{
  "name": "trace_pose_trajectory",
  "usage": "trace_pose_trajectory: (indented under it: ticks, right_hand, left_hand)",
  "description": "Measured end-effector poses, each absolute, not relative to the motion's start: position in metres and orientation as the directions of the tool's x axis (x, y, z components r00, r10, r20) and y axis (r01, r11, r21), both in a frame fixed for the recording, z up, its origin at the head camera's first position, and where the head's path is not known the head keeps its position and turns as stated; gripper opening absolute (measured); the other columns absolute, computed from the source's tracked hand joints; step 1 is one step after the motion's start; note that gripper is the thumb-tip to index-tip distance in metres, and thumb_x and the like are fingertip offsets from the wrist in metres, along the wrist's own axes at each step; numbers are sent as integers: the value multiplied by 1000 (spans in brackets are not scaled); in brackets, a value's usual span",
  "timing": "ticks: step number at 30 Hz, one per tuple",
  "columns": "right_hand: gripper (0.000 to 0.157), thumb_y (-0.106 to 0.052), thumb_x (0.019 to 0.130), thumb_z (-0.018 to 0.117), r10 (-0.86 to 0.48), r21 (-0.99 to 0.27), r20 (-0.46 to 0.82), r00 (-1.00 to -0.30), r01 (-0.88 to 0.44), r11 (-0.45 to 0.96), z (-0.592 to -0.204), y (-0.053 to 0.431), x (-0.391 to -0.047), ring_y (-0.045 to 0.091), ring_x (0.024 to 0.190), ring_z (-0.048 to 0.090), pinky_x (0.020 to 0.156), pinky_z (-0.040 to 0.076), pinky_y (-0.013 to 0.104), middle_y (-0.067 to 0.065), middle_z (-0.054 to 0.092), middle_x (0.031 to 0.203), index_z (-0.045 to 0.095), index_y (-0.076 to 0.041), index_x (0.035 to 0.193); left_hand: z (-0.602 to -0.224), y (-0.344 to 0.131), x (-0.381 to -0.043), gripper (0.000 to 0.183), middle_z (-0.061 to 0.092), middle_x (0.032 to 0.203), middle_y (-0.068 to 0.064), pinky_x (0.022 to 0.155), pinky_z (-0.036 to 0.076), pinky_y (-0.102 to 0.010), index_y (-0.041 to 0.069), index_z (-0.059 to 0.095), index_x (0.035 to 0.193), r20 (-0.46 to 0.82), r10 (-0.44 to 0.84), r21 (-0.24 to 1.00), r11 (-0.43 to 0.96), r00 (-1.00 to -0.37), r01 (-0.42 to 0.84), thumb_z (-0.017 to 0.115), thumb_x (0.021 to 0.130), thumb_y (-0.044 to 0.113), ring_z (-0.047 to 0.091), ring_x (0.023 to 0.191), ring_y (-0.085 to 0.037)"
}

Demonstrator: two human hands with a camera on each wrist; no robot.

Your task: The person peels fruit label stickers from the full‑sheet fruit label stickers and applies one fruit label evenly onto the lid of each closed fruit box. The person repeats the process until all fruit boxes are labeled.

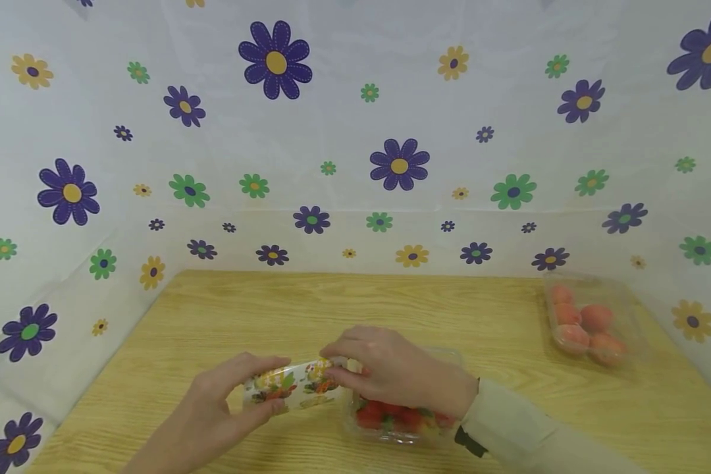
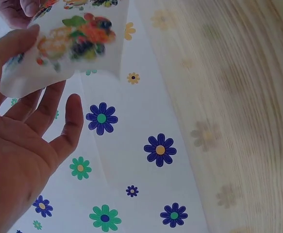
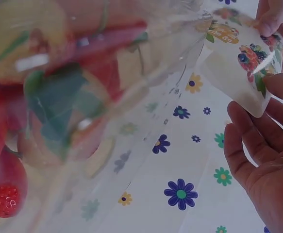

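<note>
A glossy white strip of fruit-print labels (image 1: 296, 388) is stretched between the two hands, above the table. My left hand (image 1: 216, 398) pinches its left end between thumb and fingers. At the other end, the right hand (image 1: 394, 368) pinches it with thumb and fingertips. In the left wrist view the label strip (image 2: 78, 43) bends in a curve, and its printed fruit faces up. Below the right hand stands a clear plastic box (image 1: 385, 436) of strawberries (image 1: 379, 415), partly covered by that hand and wrist. Close up, strawberries (image 3: 5, 199) show through its plastic.
A second clear box (image 1: 634, 322) holding several round orange-red fruits (image 1: 597, 317) sits at the right rear of the wooden table (image 1: 343, 299). A white flower-print sheet (image 1: 332, 118) hangs behind and along both sides.
</note>
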State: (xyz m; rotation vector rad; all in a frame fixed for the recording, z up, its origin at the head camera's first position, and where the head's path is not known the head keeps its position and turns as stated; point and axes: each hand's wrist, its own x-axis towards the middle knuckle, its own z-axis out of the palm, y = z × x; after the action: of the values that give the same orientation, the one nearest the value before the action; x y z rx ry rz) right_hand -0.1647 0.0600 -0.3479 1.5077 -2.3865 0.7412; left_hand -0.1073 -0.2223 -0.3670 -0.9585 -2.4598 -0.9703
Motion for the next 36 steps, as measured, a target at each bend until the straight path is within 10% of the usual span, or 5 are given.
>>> trace_pose_trajectory:
  ticks: [36]
  right_hand:
    - [5, -8, 93, 74, -740, -226, 557, -378, -926, 303, -348, 50, -161, 7, 91, 64, 81, 53, 10, -3, 69, 96, 76, -12, 97]
  left_hand:
    - [-373, -218, -108, 43, 77, 109, 5, 72, 53, -11, 15, 68, 132, 523, 478, 482, 517, -705, 708, 75, 91, 3, 68, 87, 3]
